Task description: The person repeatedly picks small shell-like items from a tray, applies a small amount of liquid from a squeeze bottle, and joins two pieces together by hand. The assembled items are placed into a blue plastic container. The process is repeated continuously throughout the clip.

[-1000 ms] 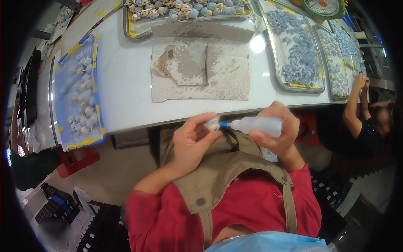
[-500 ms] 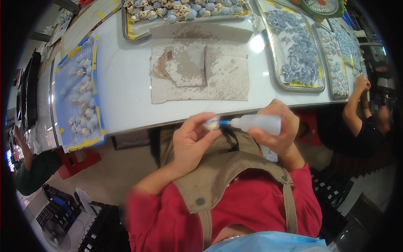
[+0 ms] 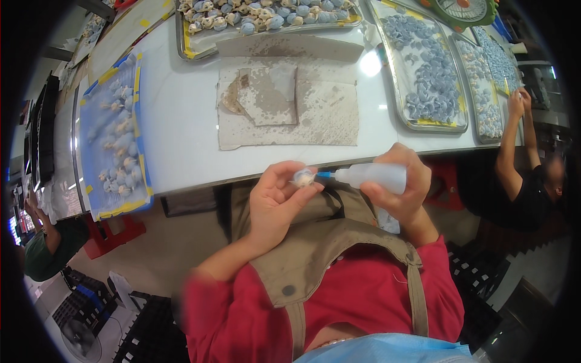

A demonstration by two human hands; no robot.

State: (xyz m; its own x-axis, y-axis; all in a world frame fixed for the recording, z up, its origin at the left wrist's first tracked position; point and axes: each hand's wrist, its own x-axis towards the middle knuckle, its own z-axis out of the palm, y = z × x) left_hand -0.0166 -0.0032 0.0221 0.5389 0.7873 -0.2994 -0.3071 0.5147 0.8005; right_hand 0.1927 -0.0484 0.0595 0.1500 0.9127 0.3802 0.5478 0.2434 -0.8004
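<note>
Between thumb and fingers, my left hand point(image 3: 275, 202) pinches a small cream and pale-blue figurine point(image 3: 303, 177) just past the table's near edge. My right hand point(image 3: 402, 184) is wrapped around a translucent white squeeze bottle point(image 3: 378, 178), tipped sideways. Its thin blue nozzle point(image 3: 324, 175) points left, with the tip close beside the figurine; whether it touches cannot be made out. On the table beyond my hands lies a stained piece of cardboard point(image 3: 330, 115) with a smaller square piece on top.
A metal tray point(image 3: 181, 36) of similar figurines stands at the back. To the right are a tray point(image 3: 402, 115) of blue-grey petal-like pieces and a narrower tray point(image 3: 489, 138). A blue tray point(image 3: 91, 157) with figurines sits left. Co-workers' arms point(image 3: 508, 151) show at both sides.
The figurine has turned in my left fingers and sits slightly further left, with a small gap from the nozzle. My right hand has barely moved. The right-hand co-worker's arms have shifted.
</note>
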